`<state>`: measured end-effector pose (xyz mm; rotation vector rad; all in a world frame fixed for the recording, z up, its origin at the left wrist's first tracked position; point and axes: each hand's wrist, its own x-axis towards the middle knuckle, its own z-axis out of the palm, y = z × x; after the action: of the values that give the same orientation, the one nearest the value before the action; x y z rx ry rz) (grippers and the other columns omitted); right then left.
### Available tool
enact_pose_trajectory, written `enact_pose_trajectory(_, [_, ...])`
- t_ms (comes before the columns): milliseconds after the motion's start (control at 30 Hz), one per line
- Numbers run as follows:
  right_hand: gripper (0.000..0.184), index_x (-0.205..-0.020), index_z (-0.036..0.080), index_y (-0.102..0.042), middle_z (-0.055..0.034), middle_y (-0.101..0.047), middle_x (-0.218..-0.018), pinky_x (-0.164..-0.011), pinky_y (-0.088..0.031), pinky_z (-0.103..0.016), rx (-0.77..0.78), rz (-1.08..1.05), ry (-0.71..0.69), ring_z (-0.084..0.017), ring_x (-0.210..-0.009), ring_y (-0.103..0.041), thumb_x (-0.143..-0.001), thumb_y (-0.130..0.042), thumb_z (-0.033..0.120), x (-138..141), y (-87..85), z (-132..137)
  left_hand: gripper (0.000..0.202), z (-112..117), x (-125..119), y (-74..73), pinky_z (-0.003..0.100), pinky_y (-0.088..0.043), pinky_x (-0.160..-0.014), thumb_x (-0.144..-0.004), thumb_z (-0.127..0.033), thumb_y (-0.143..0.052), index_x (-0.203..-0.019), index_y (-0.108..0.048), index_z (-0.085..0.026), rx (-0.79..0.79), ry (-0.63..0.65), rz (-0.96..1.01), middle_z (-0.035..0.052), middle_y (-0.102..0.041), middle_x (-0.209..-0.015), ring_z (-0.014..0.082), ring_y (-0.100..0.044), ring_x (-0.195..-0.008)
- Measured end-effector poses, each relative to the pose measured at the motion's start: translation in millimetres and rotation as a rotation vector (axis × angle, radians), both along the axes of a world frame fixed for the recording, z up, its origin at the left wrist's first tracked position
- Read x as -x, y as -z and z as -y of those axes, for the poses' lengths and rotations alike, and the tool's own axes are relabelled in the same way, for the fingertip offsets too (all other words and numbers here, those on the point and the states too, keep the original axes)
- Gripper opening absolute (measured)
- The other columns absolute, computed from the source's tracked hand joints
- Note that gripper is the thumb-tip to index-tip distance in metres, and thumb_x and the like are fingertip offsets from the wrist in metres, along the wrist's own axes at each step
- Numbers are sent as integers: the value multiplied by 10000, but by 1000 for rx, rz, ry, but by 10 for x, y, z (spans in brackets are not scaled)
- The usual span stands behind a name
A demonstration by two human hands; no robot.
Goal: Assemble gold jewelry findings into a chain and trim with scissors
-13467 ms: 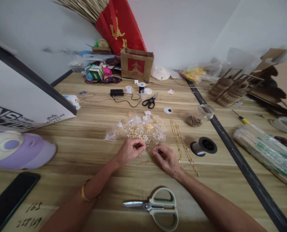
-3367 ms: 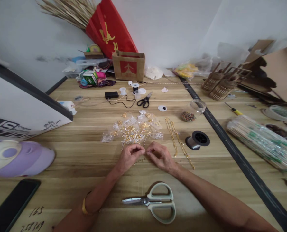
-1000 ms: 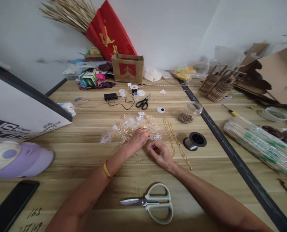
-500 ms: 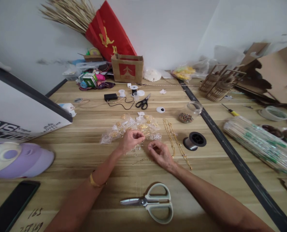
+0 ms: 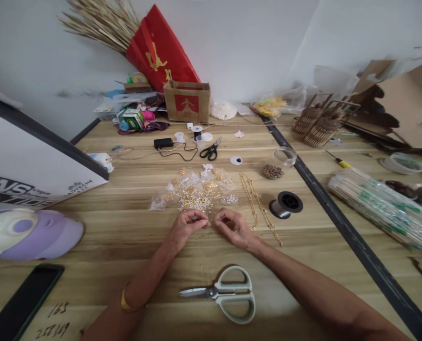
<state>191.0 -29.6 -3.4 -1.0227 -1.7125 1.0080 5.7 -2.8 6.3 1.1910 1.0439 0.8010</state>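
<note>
Side by side above the wooden table, my left hand [image 5: 189, 227] and my right hand [image 5: 234, 228] face each other, thumb and fingertips pinched. Whatever they pinch is too small to make out. Below and between them a short, thin beaded chain [image 5: 206, 235] lies on the wood. Just beyond my left hand spreads a pile of small gold and clear beads [image 5: 197, 199], with little plastic bags of findings [image 5: 157, 201] around it. To the right of my right hand lies a gold chain [image 5: 250, 201]. Pale-handled scissors [image 5: 228, 292] rest nearer to me, blades pointing left.
A spool of clear line [image 5: 285, 205] and a jar of brown beads [image 5: 276, 166] stand on the right. Black scissors [image 5: 211, 150] lie farther back. A phone [image 5: 22, 303], a purple-and-white object [image 5: 37, 234] and a large box [image 5: 37, 166] occupy the left. Wrapped sticks [image 5: 384, 208] lie far right.
My left hand has come back toward me from over the bead pile, which now shows fully, and sits close beside my right hand. The right hand has barely moved.
</note>
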Motion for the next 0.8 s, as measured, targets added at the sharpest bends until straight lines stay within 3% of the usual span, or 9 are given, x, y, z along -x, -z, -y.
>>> enact_pose_trajectory(333, [184,-815,168,-596,-37,-586,-720,-568,-414,-240,-32,28,-23,-140,-654,-515,-868,-516,325,8,9,-17,194,7,32,-4,285,-517,-700,-649,-300,-709,-750,-648,-147,-43,20,-43,38,-713,-697,172,-668,-692])
enact_pose_trajectory(800, [159,-802,176,-569,-15,-540,-691,-564,-390,-237,-56,31,-33,-126,-608,-482,-882,-486,286,12,7,3,140,2,46,1,246,-496,-674,-632,-223,-722,-741,-689,-140,-70,39,-56,26,-704,-702,139,-634,-668])
